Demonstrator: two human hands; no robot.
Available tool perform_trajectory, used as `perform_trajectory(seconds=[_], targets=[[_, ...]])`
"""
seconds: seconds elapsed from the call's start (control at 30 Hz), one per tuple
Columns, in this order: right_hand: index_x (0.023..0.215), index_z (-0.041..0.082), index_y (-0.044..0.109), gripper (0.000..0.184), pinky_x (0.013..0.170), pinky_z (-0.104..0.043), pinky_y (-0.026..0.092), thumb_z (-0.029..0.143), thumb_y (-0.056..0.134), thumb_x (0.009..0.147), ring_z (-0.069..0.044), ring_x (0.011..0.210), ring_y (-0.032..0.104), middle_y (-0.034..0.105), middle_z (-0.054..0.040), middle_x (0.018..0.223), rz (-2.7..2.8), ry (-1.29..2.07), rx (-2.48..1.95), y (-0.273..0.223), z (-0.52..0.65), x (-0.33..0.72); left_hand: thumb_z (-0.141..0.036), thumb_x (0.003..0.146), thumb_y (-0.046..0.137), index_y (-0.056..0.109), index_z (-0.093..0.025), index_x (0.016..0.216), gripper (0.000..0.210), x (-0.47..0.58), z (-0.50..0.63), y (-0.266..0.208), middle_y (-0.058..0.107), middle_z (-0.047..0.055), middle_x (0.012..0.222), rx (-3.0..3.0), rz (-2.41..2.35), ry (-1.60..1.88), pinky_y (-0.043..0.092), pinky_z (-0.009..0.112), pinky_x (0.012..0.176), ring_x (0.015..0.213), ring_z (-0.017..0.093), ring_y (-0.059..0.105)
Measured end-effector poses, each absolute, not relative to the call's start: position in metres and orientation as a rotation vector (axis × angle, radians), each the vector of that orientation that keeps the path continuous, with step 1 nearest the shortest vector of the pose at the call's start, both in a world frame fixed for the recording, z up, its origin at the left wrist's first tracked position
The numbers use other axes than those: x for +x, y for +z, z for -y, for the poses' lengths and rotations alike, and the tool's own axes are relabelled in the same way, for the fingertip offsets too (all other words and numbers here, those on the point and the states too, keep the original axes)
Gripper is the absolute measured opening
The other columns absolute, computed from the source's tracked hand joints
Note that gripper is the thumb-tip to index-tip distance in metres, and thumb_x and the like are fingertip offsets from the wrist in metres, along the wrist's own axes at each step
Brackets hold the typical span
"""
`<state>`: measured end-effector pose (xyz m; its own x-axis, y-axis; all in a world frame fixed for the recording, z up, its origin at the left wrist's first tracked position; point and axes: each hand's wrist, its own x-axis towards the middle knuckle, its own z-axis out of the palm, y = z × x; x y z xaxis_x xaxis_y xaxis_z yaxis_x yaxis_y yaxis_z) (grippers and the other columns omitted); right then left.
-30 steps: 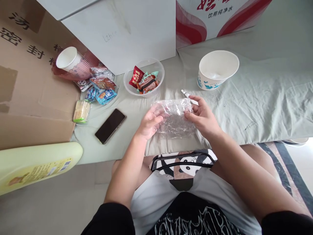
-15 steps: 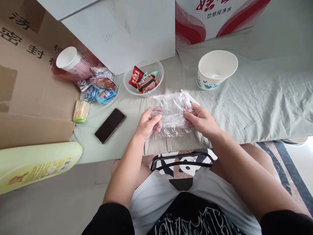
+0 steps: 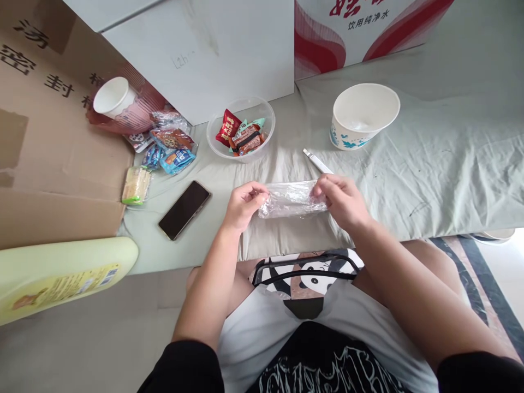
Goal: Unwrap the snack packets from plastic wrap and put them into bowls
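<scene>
A crinkled clear plastic bag (image 3: 290, 199) is stretched between my two hands, folded into a narrow strip above the cloth. My left hand (image 3: 244, 207) pinches its left end between thumb and fingers. At the other end, my right hand (image 3: 343, 201) is closed on the plastic, its fingers slightly blurred. A slim white tool like a utility knife (image 3: 317, 161) lies on the cloth just beyond my right hand, its near end hidden behind that hand.
Behind the bag are a clear round tub (image 3: 266, 143) of wrapped snacks and a white paper bucket (image 3: 346, 128). On the left lie a phone (image 3: 184, 210), several snack packets (image 3: 174, 147), a toothpick pack (image 3: 136, 185) and stacked paper cups (image 3: 118, 101). Boxes (image 3: 245, 60) line the back.
The plastic bag has gone from spread out to a narrow folded strip. The white tool behind it now shows. My right hand has turned and shifted slightly.
</scene>
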<state>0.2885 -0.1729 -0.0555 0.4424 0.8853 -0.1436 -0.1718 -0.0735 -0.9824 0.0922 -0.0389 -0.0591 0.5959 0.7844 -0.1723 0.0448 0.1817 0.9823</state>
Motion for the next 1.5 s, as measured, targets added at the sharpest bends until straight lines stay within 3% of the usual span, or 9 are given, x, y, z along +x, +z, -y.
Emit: perform_trajectory(seconds=[0.2,0.33,0.47,0.7,0.9,1.07,1.17,1.37,1.5], targets=[[0.110,0.027,0.054,0.055,0.058,-0.027,0.042,0.038,0.086,0.067,-0.013,0.062,0.055,0.060,0.0058,0.073,0.582,1.056,-1.298,-0.059,0.169,0.285,-0.030,0.064,0.090,0.061,-0.024,0.102,0.048,0.093,0.040,-0.066,0.067,-0.003,0.087,1.262,-0.777,0.661,0.052,0.023,0.062,0.064,0.010,0.066],[0.083,0.023,0.057,0.030,0.056,-0.027,0.036,0.038,0.080,0.071,-0.011,0.058,0.046,0.053,0.0057,0.065,0.604,1.011,-1.360,-0.062,0.169,0.282,-0.036,0.069,0.090,0.054,-0.028,0.112,0.057,0.097,0.037,-0.070,0.064,-0.001,0.095,1.408,-0.858,0.954,0.056,0.027,0.073,0.077,0.013,0.068],[0.075,0.023,0.054,0.022,0.061,-0.029,0.038,0.035,0.072,0.079,-0.012,0.063,0.047,0.054,0.0035,0.069,0.722,0.744,-1.414,-0.060,0.171,0.275,-0.038,0.085,0.079,0.058,-0.022,0.096,0.028,0.102,0.048,-0.073,0.061,0.001,0.088,1.668,-0.926,1.270,0.057,0.027,0.078,0.080,0.012,0.065],[0.080,0.023,0.053,0.027,0.076,-0.032,0.048,0.043,0.069,0.088,-0.017,0.083,0.060,0.069,-0.0048,0.094,0.973,0.870,-1.205,-0.056,0.173,0.250,-0.058,0.089,0.073,0.062,-0.026,0.133,0.055,0.110,0.084,-0.074,0.069,0.011,0.133,1.713,-0.707,0.827,0.053,0.038,0.108,0.127,0.027,0.066],[0.077,0.023,0.048,0.041,0.061,-0.028,0.038,0.056,0.071,0.084,-0.012,0.062,0.042,0.049,0.0042,0.069,0.858,1.113,-1.153,-0.056,0.173,0.245,-0.065,0.084,0.074,0.074,-0.024,0.118,0.054,0.109,0.084,-0.061,0.078,0.007,0.111,1.467,-0.687,0.636,0.057,0.032,0.090,0.102,0.025,0.073],[0.090,0.024,0.056,0.027,0.068,-0.030,0.046,0.044,0.072,0.084,-0.015,0.074,0.054,0.059,0.0002,0.085,0.772,0.855,-1.364,-0.062,0.170,0.250,-0.064,0.082,0.078,0.075,-0.020,0.103,0.048,0.111,0.080,-0.064,0.076,0.004,0.092,1.298,-0.749,0.654,0.055,0.028,0.079,0.083,0.017,0.069],[0.108,0.025,0.057,0.039,0.079,-0.032,0.052,0.040,0.078,0.078,-0.018,0.091,0.061,0.064,-0.0052,0.111,0.727,0.787,-1.405,-0.065,0.169,0.253,-0.060,0.076,0.085,0.074,-0.020,0.098,0.047,0.112,0.079,-0.064,0.074,0.002,0.088,1.188,-0.740,0.628,0.055,0.026,0.077,0.079,0.015,0.067],[0.091,0.022,0.057,0.032,0.060,-0.028,0.044,0.048,0.073,0.080,-0.014,0.066,0.053,0.058,0.0017,0.075,0.721,1.027,-1.386,-0.062,0.168,0.258,-0.053,0.069,0.092,0.074,-0.018,0.098,0.049,0.112,0.076,-0.064,0.075,0.003,0.088,1.219,-0.763,0.552,0.054,0.025,0.074,0.079,0.016,0.067],[0.103,0.023,0.058,0.041,0.065,-0.029,0.046,0.042,0.077,0.072,-0.016,0.073,0.058,0.064,0.0004,0.086,0.778,0.989,-1.403,-0.058,0.168,0.262,-0.039,0.064,0.095,0.074,-0.018,0.095,0.042,0.109,0.074,-0.071,0.072,0.002,0.081,1.439,-0.825,0.432,0.051,0.026,0.070,0.075,0.017,0.066]])
